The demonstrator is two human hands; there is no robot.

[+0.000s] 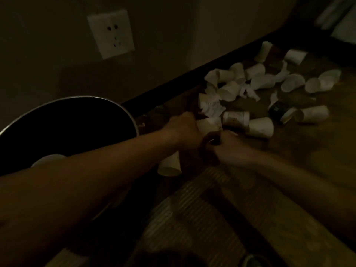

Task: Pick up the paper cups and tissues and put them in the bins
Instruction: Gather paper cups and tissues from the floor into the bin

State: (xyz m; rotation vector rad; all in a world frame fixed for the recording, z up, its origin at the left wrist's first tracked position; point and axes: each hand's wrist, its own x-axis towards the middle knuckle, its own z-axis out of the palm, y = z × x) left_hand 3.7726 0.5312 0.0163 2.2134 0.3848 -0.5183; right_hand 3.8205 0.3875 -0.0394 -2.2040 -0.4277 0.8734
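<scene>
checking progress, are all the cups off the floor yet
No, many paper cups and crumpled tissues lie scattered on the floor to the right of the bin.

Dim, underexposed head view with soft, grainy detail; scattered paper cups appear brightest, bin interior black, wide-angle bending toward the edges.

Arms outstretched, left hand beside right hand, fingers curled

**Cups and tissues litter the floor**

White paper cups lie tipped along the wall, crumpled tissues among them. A lone cup lies beside the dark round bin. A nearer cup sits in the left hand's grip.
</scene>
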